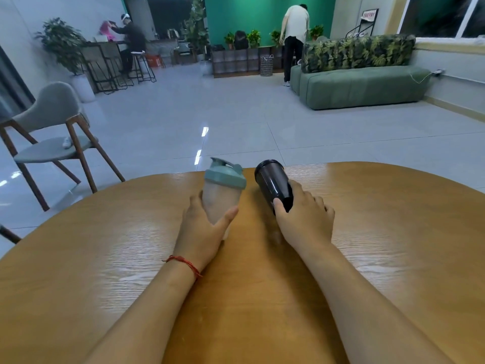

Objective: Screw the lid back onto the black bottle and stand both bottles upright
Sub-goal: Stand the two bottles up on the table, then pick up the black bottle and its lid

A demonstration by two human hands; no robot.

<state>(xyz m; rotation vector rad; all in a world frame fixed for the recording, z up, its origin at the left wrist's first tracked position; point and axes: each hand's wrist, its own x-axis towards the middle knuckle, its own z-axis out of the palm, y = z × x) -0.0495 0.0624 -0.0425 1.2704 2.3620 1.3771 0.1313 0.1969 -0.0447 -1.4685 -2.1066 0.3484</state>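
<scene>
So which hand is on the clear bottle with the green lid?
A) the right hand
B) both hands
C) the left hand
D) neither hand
C: the left hand wraps the clear bottle near its base, while the right hand holds the black bottle.

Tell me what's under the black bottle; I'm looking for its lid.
Only the table shows beneath the black bottle, which the right hand holds tilted. No loose lid is visible; the hand covers the bottle's lower end.
</scene>
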